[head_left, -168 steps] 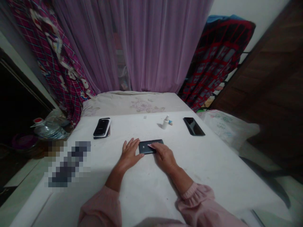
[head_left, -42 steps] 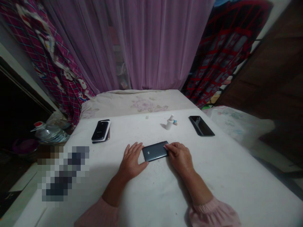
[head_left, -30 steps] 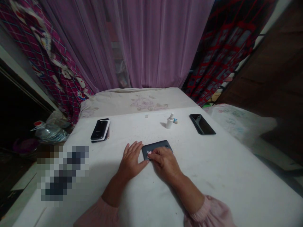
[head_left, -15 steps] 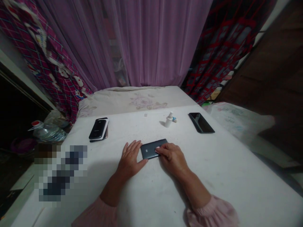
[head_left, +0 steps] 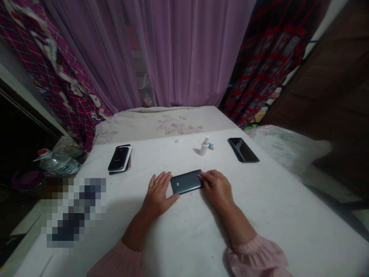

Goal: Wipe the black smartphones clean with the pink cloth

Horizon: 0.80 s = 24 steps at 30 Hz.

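Observation:
A dark grey smartphone [head_left: 186, 182] lies back side up on the white cloth, with a small light logo near its left end. My left hand [head_left: 158, 194] rests flat at that end, fingers spread, the thumb and forefinger touching the phone's edges. At the opposite end, my right hand [head_left: 216, 187] has its thumb and forefinger pinched together over the phone's back. Whatever may be between those fingertips is too small to make out. Beyond the phone stands a small white spray bottle [head_left: 204, 147], with a little blue-and-white item [head_left: 211, 146] beside it.
Several stacked phones [head_left: 119, 158] lie at the left. A black phone [head_left: 243, 150] lies at the right. A tiny pale square [head_left: 177, 141] sits farther back. The near-left area is pixelated. Purple curtains [head_left: 187, 54] hang behind the table, and a water bottle [head_left: 56, 161] stands beyond its left edge.
My right hand has slid right along the phone's back, from near its middle to its right end, still pinched. My left hand and the phone have stayed in place.

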### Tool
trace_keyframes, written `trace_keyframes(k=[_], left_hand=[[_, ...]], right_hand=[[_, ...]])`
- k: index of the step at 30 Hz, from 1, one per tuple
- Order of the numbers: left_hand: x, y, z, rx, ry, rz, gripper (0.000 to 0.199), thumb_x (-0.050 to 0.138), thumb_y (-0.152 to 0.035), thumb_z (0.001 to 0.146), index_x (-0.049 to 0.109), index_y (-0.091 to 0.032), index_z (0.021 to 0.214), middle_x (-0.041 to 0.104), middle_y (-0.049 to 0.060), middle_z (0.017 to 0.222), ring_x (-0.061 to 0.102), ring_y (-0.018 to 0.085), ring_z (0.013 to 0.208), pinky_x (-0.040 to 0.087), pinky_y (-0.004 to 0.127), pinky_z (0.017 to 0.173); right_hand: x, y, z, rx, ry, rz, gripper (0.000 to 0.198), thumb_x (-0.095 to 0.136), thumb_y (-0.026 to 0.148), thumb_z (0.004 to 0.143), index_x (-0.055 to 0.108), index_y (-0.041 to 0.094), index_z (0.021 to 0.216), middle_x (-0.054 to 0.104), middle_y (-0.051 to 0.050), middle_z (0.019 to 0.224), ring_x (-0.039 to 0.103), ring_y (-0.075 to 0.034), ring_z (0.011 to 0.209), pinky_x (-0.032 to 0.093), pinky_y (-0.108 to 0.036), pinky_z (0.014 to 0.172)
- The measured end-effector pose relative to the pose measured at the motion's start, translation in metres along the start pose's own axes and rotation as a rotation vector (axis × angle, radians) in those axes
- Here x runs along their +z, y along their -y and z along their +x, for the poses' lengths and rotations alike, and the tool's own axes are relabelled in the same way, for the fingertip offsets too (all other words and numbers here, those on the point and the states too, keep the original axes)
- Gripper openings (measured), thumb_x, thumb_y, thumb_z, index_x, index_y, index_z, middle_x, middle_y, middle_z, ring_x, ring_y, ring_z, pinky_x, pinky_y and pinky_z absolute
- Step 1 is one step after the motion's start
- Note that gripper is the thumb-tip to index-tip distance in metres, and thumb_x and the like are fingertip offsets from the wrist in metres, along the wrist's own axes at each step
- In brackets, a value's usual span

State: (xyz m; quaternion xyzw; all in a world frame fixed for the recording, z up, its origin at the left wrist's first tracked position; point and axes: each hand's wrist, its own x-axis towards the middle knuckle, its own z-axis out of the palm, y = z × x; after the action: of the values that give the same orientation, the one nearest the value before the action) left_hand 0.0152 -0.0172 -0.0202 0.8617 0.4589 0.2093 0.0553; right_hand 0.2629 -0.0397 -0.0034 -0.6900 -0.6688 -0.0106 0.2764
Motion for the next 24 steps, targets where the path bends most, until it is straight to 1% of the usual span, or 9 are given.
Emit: trace_keyframes(k=[3, 6, 9, 12, 17, 20, 24], left_hand=[[0.001, 0.000, 0.000, -0.004, 0.007, -0.003, 0.059, 0.060, -0.040, 0.083, 0.047, -0.020, 0.136, 0.052, 0.012, 0.142, 0.044, 0.030, 0.134, 0.024, 0.054, 0.115], [0.001, 0.001, 0.001, -0.015, 0.017, -0.001, 0.059, 0.060, -0.040, 0.083, 0.047, -0.019, 0.137, 0.050, 0.013, 0.143, 0.043, 0.030, 0.135, 0.024, 0.054, 0.115], [0.002, 0.002, 0.002, -0.027, 0.037, 0.001, 0.060, 0.060, -0.040, 0.083, 0.047, -0.019, 0.137, 0.049, 0.012, 0.145, 0.041, 0.030, 0.136, 0.025, 0.054, 0.115], [0.003, 0.003, 0.002, -0.030, 0.060, 0.001, 0.061, 0.060, -0.041, 0.083, 0.046, -0.020, 0.138, 0.047, 0.012, 0.146, 0.040, 0.030, 0.137, 0.024, 0.054, 0.115], [0.004, 0.004, 0.001, -0.038, 0.085, 0.014, 0.064, 0.060, -0.044, 0.085, 0.043, -0.018, 0.141, 0.044, 0.012, 0.148, 0.037, 0.029, 0.139, 0.022, 0.053, 0.116], [0.004, 0.004, 0.002, -0.044, 0.099, 0.020, 0.067, 0.059, -0.046, 0.084, 0.041, -0.016, 0.141, 0.043, 0.014, 0.149, 0.036, 0.029, 0.139, 0.021, 0.053, 0.116], [0.004, 0.002, 0.003, -0.060, 0.107, 0.028, 0.069, 0.059, -0.047, 0.083, 0.040, -0.014, 0.141, 0.042, 0.015, 0.149, 0.036, 0.029, 0.139, 0.022, 0.052, 0.116]], right_hand=[[0.001, 0.008, 0.012, -0.040, 0.032, -0.081, 0.019, 0.058, 0.023, 0.088, 0.076, 0.027, 0.095, 0.069, -0.004, 0.089, 0.058, -0.019, 0.080, 0.036, -0.030, 0.069], [0.001, 0.021, 0.028, -0.065, 0.114, -0.152, 0.020, 0.057, 0.023, 0.090, 0.076, 0.027, 0.095, 0.069, -0.006, 0.091, 0.057, -0.021, 0.083, 0.034, -0.031, 0.068], [0.004, 0.037, 0.037, -0.145, 0.204, -0.170, 0.021, 0.057, 0.018, 0.089, 0.075, 0.027, 0.094, 0.069, -0.006, 0.092, 0.057, -0.021, 0.085, 0.033, -0.032, 0.069], [0.010, 0.057, 0.039, -0.244, 0.259, -0.151, 0.021, 0.058, 0.017, 0.088, 0.075, 0.027, 0.095, 0.069, -0.006, 0.094, 0.056, -0.022, 0.087, 0.033, -0.033, 0.071], [0.019, 0.082, 0.038, -0.293, 0.301, -0.103, 0.019, 0.059, 0.019, 0.088, 0.074, 0.027, 0.095, 0.067, -0.005, 0.094, 0.056, -0.022, 0.089, 0.034, -0.033, 0.073], [0.023, 0.089, 0.039, -0.309, 0.323, -0.062, 0.020, 0.057, 0.019, 0.089, 0.072, 0.026, 0.099, 0.068, -0.006, 0.096, 0.057, -0.021, 0.091, 0.035, -0.032, 0.076], [0.024, 0.089, 0.041, -0.292, 0.378, 0.011, 0.023, 0.050, 0.021, 0.093, 0.071, 0.023, 0.102, 0.069, -0.007, 0.098, 0.058, -0.021, 0.093, 0.036, -0.032, 0.080]])
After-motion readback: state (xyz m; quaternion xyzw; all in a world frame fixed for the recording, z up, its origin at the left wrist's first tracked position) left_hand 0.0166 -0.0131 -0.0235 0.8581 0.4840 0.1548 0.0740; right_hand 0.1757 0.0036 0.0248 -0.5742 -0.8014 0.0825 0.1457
